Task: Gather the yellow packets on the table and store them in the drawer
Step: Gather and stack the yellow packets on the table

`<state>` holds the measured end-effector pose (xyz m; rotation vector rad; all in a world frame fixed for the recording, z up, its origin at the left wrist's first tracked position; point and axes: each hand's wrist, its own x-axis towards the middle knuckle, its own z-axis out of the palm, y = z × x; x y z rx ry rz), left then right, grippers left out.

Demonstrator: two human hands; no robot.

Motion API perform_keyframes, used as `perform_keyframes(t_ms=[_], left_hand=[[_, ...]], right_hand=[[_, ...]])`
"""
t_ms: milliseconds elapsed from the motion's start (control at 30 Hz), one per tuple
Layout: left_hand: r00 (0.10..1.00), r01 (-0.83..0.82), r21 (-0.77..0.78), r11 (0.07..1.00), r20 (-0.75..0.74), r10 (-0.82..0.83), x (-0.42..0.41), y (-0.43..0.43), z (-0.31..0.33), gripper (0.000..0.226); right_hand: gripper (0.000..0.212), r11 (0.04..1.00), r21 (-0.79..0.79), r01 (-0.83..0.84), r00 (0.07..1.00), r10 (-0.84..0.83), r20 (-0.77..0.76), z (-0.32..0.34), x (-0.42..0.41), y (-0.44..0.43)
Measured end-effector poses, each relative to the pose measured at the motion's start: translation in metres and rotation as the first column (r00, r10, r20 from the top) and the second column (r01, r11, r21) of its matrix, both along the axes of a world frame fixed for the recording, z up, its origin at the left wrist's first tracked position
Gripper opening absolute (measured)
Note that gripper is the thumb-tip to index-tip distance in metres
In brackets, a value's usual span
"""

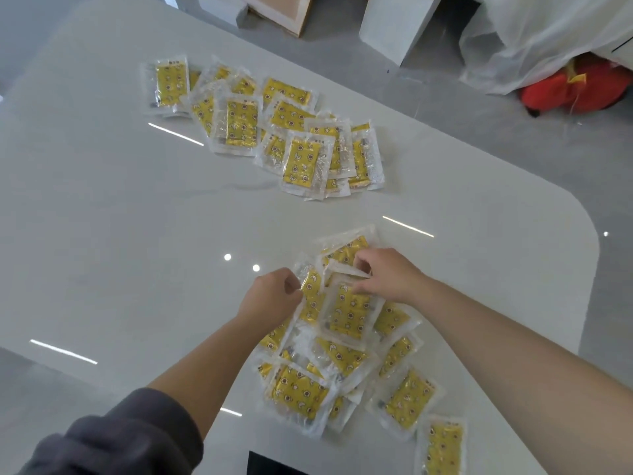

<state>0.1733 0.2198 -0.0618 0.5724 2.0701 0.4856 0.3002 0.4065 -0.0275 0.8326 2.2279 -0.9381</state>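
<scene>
Several yellow packets in clear wrappers lie in two heaps on the white table (102, 217). The far heap (263, 128) spreads across the back of the table. The near heap (346, 354) lies in front of me. My left hand (270, 298) pinches the left edge of a yellow packet (311, 293) at the top of the near heap. My right hand (387, 274) pinches the upper edge of another packet (349, 315) that lies on top of the heap. No drawer is clearly in view.
The table's rounded corner (582, 221) is at the right, with grey floor beyond. On the floor stand white boxes (394, 25), a cardboard piece (284, 12), a plastic sheet (548, 36) and a red object (575, 90). A dark opening (274, 464) sits at the table's near edge.
</scene>
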Motion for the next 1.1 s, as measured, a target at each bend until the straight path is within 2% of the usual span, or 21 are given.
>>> perform_keyframes(t_ms=[100, 200, 267, 367, 433, 533, 567, 667, 767, 833, 900, 967, 1033, 1100], left_hand=[[0.998, -0.035, 0.03, 0.999, 0.059, 0.033, -0.001, 0.012, -0.002, 0.003], [0.965, -0.103, 0.075, 0.992, 0.249, 0.082, 0.005, 0.021, 0.0, 0.013], [0.933, -0.14, 0.107, 0.984, 0.348, 0.095, 0.008, 0.019, 0.001, 0.023], [0.957, -0.1, 0.098, 0.99, 0.282, 0.069, 0.007, 0.009, -0.003, 0.045], [0.959, -0.095, 0.08, 0.992, 0.276, 0.07, 0.007, 0.004, -0.004, 0.052], [0.94, -0.095, 0.115, 0.989, 0.339, 0.051, 0.013, 0.004, 0.003, 0.044], [0.95, -0.047, 0.128, 0.991, 0.312, 0.005, 0.016, 0.005, 0.005, 0.044], [0.987, 0.139, 0.12, 0.983, 0.058, -0.147, 0.032, 0.013, 0.004, 0.056], [0.959, 0.243, 0.111, 0.964, -0.177, -0.222, 0.051, 0.029, 0.006, 0.068], [0.854, 0.41, 0.031, 0.912, -0.363, -0.372, 0.063, 0.041, 0.003, 0.077], [0.649, 0.611, -0.089, 0.787, -0.513, -0.562, 0.073, 0.053, -0.001, 0.085], [0.469, 0.731, -0.184, 0.657, -0.564, -0.68, 0.078, 0.065, -0.005, 0.091], [0.414, 0.758, -0.225, 0.612, -0.559, -0.718, 0.08, 0.076, -0.003, 0.087], [0.464, 0.727, -0.232, 0.646, -0.528, -0.711, 0.08, 0.085, -0.001, 0.071]], right_hand=[[0.018, 0.982, -0.128, 0.141, 0.989, -0.146, -0.03, 0.003, 0.006, 0.007], [0.011, 0.932, -0.225, 0.284, 0.954, -0.299, -0.034, 0.003, 0.015, 0.015], [0.015, 0.872, -0.319, 0.372, 0.918, -0.395, -0.01, 0.001, 0.019, 0.019], [0.011, 0.786, -0.408, 0.464, 0.868, -0.496, 0.033, 0.002, 0.018, 0.024], [0.011, 0.683, -0.496, 0.536, 0.804, -0.593, 0.051, 0.004, 0.016, 0.026], [0.007, 0.549, -0.575, 0.606, 0.704, -0.707, 0.067, 0.007, 0.014, 0.032], [0.006, 0.531, -0.579, 0.619, 0.684, -0.726, 0.066, 0.007, 0.014, 0.035], [0.009, 0.498, -0.543, 0.676, 0.616, -0.786, 0.047, 0.005, 0.02, 0.048], [0.01, 0.486, -0.475, 0.734, 0.56, -0.829, 0.017, 0.0, 0.035, 0.063], [0.01, 0.469, -0.442, 0.765, 0.527, -0.85, 0.009, -0.005, 0.047, 0.071], [0.012, 0.459, -0.414, 0.786, 0.506, -0.862, 0.006, -0.012, 0.058, 0.078], [0.014, 0.46, -0.388, 0.798, 0.502, -0.865, 0.007, -0.018, 0.067, 0.083], [0.014, 0.469, -0.374, 0.8, 0.508, -0.861, 0.005, -0.024, 0.073, 0.087], [0.014, 0.474, -0.359, 0.804, 0.51, -0.86, 0.006, -0.029, 0.077, 0.087]])
